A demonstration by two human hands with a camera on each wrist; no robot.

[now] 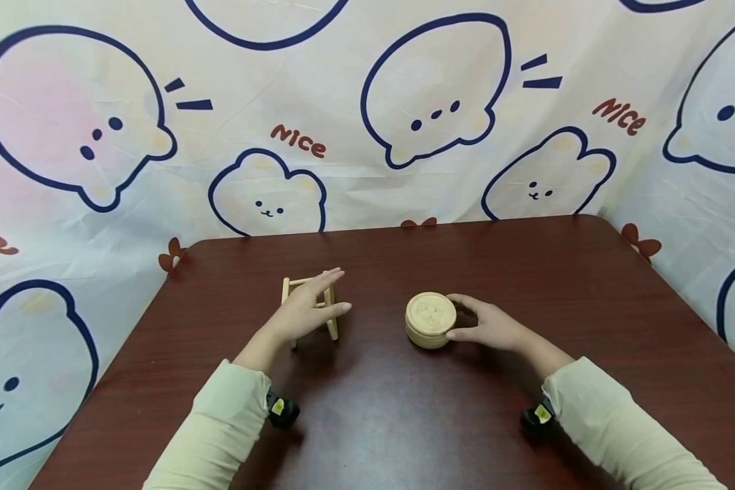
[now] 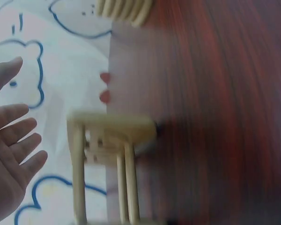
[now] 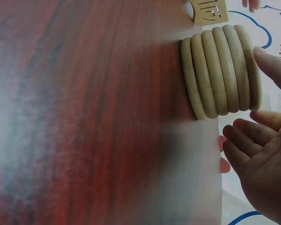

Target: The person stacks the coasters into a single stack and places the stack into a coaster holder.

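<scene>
A stack of round wooden coasters (image 1: 431, 314) stands on the table, the top one bearing an engraved pattern. My right hand (image 1: 486, 325) is at the stack's right side. In the right wrist view, its thumb and index fingertips (image 3: 258, 54) lie at the edge of the top coaster (image 3: 249, 70), the other fingers loosely bent. Left of the stack is a small wooden rack (image 1: 332, 320) with thin posts and a cut-out panel. Above it hovers my left hand (image 1: 308, 307), fingers extended and holding nothing. The left wrist view shows the rack (image 2: 112, 129) blurred, apart from the hand.
The dark reddish-brown table (image 1: 367, 422) has rounded far corners. A white cloth (image 1: 343, 184) printed with cartoon bears hangs behind it and at both sides. Black wrist cameras (image 1: 283, 412) are strapped below both hands.
</scene>
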